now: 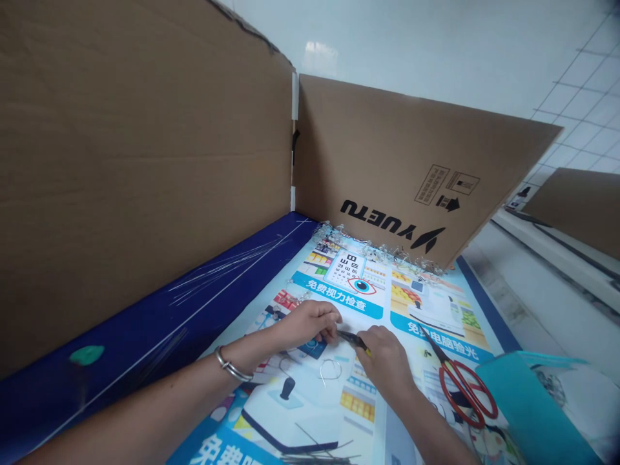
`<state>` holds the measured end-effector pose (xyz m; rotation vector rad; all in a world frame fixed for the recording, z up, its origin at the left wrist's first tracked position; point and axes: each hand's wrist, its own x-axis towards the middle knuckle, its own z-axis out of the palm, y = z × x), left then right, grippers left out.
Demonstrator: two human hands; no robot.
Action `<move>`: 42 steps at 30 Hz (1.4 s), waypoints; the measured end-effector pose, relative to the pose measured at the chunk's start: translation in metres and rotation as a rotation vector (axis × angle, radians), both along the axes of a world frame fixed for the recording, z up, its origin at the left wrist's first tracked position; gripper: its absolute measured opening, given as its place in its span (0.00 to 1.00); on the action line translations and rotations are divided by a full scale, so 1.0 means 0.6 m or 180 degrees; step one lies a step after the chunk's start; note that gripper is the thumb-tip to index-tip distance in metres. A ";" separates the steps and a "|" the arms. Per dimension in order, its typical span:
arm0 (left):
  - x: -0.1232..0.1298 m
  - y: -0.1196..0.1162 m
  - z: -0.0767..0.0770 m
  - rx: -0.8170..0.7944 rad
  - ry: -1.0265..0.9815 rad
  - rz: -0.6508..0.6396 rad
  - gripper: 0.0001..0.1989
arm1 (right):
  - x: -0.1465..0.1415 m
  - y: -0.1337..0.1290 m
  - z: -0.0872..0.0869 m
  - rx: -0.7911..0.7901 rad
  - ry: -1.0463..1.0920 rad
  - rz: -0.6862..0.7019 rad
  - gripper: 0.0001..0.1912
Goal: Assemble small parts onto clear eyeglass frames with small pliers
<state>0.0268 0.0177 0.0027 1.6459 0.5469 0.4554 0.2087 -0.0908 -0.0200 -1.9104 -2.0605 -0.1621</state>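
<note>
My left hand (312, 321), with a metal bangle (232, 365) on its wrist, is closed in a pinch near the middle of the poster-covered table. What its fingers hold is too small to make out. My right hand (386, 363) grips a pair of pliers (349, 337) with dark jaws and some yellow on the handle. The jaws point left and meet the left fingertips. Just below the hands shows a thin wire loop (330, 372). Red-handled scissors (467, 387) lie to the right of my right hand, blades pointing up and left.
Cardboard panels stand at the left (145, 142) and back (387, 155). Small bent wire pieces (382, 252) line the back panel's foot. Straight wires (320, 457) lie at the front, others (223, 268) on the blue strip. A teal box (527, 407) sits front right; a green lump (87, 354) lies left.
</note>
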 end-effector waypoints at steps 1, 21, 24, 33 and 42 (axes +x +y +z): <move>-0.001 0.002 0.000 -0.0061 0.0001 -0.0061 0.17 | 0.001 0.000 -0.001 -0.0006 0.0031 -0.0002 0.03; -0.008 0.001 0.002 0.0504 0.0254 -0.0108 0.14 | -0.003 -0.001 0.006 0.0196 -0.0157 0.0383 0.04; -0.004 -0.004 0.004 0.0177 0.0139 -0.0045 0.13 | -0.004 -0.003 0.007 0.0329 -0.0340 0.0295 0.05; -0.003 -0.007 0.005 -0.0001 0.0036 -0.0094 0.13 | -0.004 -0.002 0.013 0.0404 -0.0131 0.0222 0.05; 0.000 -0.015 0.003 -0.0873 0.0018 -0.0246 0.17 | -0.003 -0.008 0.025 0.0934 -0.0501 0.0407 0.09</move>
